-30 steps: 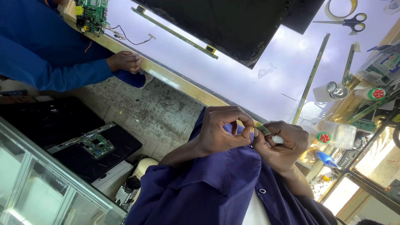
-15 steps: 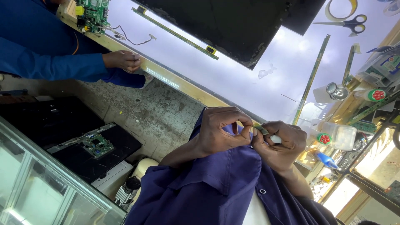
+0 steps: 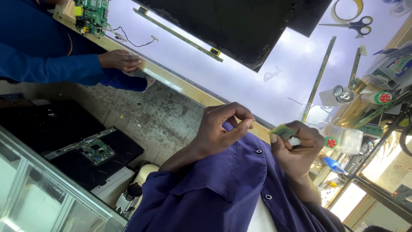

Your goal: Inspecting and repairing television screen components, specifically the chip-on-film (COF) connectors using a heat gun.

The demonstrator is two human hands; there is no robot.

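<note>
My left hand is raised over my purple shirt front, thumb and fingertips pinched together with nothing visible between them. My right hand sits a short gap to its right. It grips a small yellow-green flat piece that sticks out toward the left hand, with a small white object tucked under the thumb. Both hands hover at the near wooden edge of a large glowing white panel.
A co-worker's hand in a blue sleeve rests on the panel's edge beside a green circuit board. A black sheet, thin strips, scissors and a tape roll lie on the panel. An opened black device sits lower left.
My hands were pressed together on the small piece; now they have drawn apart, and the piece stays in my right hand. The co-worker's hand has barely shifted.
</note>
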